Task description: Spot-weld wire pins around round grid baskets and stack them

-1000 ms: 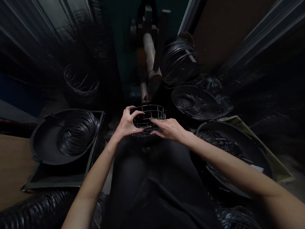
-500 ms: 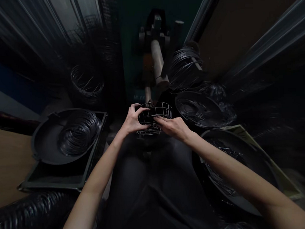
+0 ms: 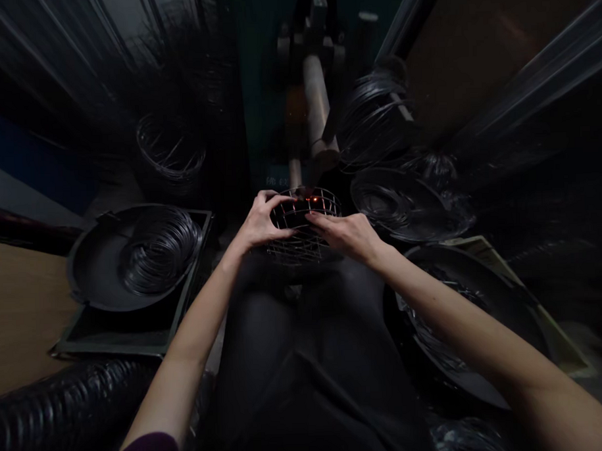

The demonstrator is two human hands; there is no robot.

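A round wire basket (image 3: pixel 302 248) of thin metal rods sits between my hands, above my lap. My left hand (image 3: pixel 262 220) grips its left side, thumb and fingers curved around the wires. On the right, my right hand (image 3: pixel 345 234) is closed on the near rim, fingertips pressed against the wire. The basket's far rim meets the tip of a machine's lower rod (image 3: pixel 295 173), where a small orange glow shows. Above it is the machine's thick cylindrical arm (image 3: pixel 317 103). The exact contact point is too dark to make out.
To the left, a dark basin (image 3: pixel 98 272) holds coiled wire rings (image 3: pixel 161 250) on a green-edged stand. At right, another basin (image 3: pixel 506 310) contains short wire pieces, with a shallow pan (image 3: pixel 428 201) of rings behind it. A wire bundle (image 3: pixel 376 117) hangs beside the machine.
A small orange glow has appeared at the basket's far rim. The basket has tilted slightly in my hands, which keep their hold, and the whole view has shifted a little.
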